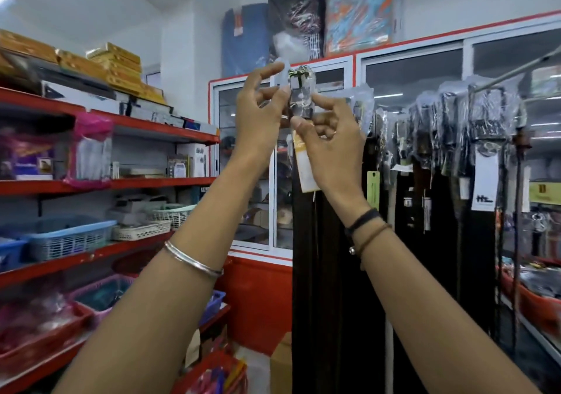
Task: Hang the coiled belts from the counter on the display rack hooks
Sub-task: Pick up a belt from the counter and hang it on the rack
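Note:
Both arms are raised in front of me. My left hand [261, 111] and my right hand [331, 141] pinch the plastic-wrapped buckle end of a dark belt [300, 90] held high. The belt's long dark strap [306, 257] hangs straight down below my hands, with a yellow and white tag [305, 166] near the top. The display rack [498, 80] stands to the right, its bar carrying several hanging belts [449, 156] in clear plastic. The hook under the buckle is hidden by my fingers and the wrapping. The counter is not in view.
Red shelves [127, 184] with boxes and plastic baskets line the left side. A glass-fronted cabinet [252, 166] with a red frame stands behind the belt. Wrapped bundles [303, 17] sit on top of it. A red basket [212, 375] and a cardboard box [280, 366] are on the floor.

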A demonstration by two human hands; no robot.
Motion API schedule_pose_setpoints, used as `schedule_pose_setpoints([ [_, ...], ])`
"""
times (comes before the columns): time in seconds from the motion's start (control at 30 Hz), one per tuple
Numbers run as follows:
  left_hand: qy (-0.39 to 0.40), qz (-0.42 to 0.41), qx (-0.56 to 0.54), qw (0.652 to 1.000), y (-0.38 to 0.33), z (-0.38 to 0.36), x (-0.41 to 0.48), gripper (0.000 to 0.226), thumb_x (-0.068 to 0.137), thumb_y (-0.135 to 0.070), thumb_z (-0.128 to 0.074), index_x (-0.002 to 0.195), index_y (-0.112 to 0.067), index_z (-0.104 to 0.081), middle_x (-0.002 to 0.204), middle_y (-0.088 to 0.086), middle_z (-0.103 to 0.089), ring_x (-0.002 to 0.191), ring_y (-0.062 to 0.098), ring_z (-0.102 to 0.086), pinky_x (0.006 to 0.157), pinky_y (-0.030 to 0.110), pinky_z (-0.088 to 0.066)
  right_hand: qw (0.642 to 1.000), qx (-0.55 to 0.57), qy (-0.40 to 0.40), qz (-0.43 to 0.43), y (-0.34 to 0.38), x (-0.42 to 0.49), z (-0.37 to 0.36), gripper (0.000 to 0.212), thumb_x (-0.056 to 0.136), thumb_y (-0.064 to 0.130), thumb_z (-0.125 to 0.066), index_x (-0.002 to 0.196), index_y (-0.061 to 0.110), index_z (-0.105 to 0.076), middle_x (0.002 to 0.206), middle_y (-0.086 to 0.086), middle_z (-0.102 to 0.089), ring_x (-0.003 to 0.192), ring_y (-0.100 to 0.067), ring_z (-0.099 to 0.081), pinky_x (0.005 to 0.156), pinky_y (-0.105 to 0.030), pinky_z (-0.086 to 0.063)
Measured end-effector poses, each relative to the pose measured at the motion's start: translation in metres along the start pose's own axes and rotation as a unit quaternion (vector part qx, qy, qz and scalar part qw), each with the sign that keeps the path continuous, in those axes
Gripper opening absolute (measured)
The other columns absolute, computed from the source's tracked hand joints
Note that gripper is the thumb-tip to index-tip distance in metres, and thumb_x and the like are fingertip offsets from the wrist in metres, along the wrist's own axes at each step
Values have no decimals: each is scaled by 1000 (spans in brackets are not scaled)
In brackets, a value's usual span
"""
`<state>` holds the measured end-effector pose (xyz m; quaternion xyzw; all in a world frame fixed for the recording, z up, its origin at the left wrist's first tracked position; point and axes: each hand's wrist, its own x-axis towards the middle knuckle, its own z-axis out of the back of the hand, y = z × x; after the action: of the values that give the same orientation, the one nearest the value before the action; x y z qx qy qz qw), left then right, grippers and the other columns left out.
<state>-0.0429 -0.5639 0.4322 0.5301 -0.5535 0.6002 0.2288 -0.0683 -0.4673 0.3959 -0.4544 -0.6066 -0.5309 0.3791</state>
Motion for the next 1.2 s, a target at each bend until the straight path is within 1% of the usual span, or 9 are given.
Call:
schedule_pose_setpoints([
  [0.13, 9, 6, -8, 1000, 5, -1, 12, 24, 91, -6, -54, 108, -19, -63, 87, 14, -64, 77, 19, -63, 68, 35, -57, 1000, -4, -9, -2, 1, 5, -5, 34, 81, 21, -72, 112, 14, -60, 76, 6, -60, 74, -14, -62, 67, -18, -51],
  [0.23, 17, 19, -23, 999, 9, -1, 15, 21, 91, -6, -54, 107, -14, -64, 73, 1, -63, 60, 4, -61, 56, 20, -52, 1000, -3, -15, -11, -1, 5, -6, 31, 81, 20, -73, 109, 13, -61, 70, 8, -60, 64, -6, -61, 62, -16, -51],
  [0.33, 26, 46, -28, 998, 17, -5, 15, 21, 91, -4, -53, 109, -9, -65, 61, -10, -61, 52, -1, -58, 51, 16, -49, 999, -8, -28, -20, -8, 3, -4, 29, 80, 19, -74, 105, 12, -62, 63, 15, -57, 55, 5, -57, 58, -10, -48],
  [0.47, 55, 72, -24, 996, 27, -16, 12, 22, 93, -4, -51, 111, -5, -64, 55, -13, -60, 50, -2, -54, 50, 17, -48, 998, -33, -35, -31, -21, 0, 4, 34, 80, 21, -74, 110, 11, -62, 65, 14, -58, 59, 1, -58, 60, -12, -51],
  [0.63, 87, 84, -9, 993, 41, -29, 8, 27, 94, -7, -51, 117, -14, -62, 94, 14, -62, 83, 21, -59, 64, 33, -56, 996, -88, -9, -25, -37, 4, 21, 37, 83, 22, -71, 118, 13, -62, 69, 15, -61, 62, 3, -61, 66, -12, -52],
  [0.73, 85, 72, 10, 994, 51, -32, -1, 34, 95, -14, -50, 126, -22, -58, 108, 14, -64, 95, 25, -64, 85, 46, -58, 991, -131, 24, -3, -39, 3, 34, 36, 87, 22, -66, 122, 18, -61, 74, 16, -63, 66, 9, -60, 74, -9, -52],
  [0.87, 44, 13, 69, 997, 53, -36, -40, 39, 94, -16, -51, 132, -21, -52, 123, 6, -53, 105, 16, -59, 90, 27, -53, 988, -148, 24, 17, -38, -12, 56, 26, 86, 19, -66, 111, 14, -68, 88, 1, -72, 71, 3, -62, 71, -5, -49],
  [1.0, -26, -96, 148, 984, 49, -46, -105, 41, 91, -14, -52, 132, -16, -49, 129, 4, -37, 126, 18, -41, 107, 42, -41, 980, -191, 0, 50, -31, -44, 88, 22, 88, 15, -64, 108, 12, -69, 91, 1, -71, 74, -3, -63, 68, -6, -49],
  [1.2, 76, -157, 89, 981, 31, -89, -205, 26, 90, -9, -53, 115, -3, -57, 125, 3, -44, 124, 17, -43, 102, 45, -43, 968, -250, -13, 33, -14, -104, 166, 20, 90, 12, -60, 108, 9, -68, 90, -4, -73, 72, -9, -66, 60, -16, -52],
])
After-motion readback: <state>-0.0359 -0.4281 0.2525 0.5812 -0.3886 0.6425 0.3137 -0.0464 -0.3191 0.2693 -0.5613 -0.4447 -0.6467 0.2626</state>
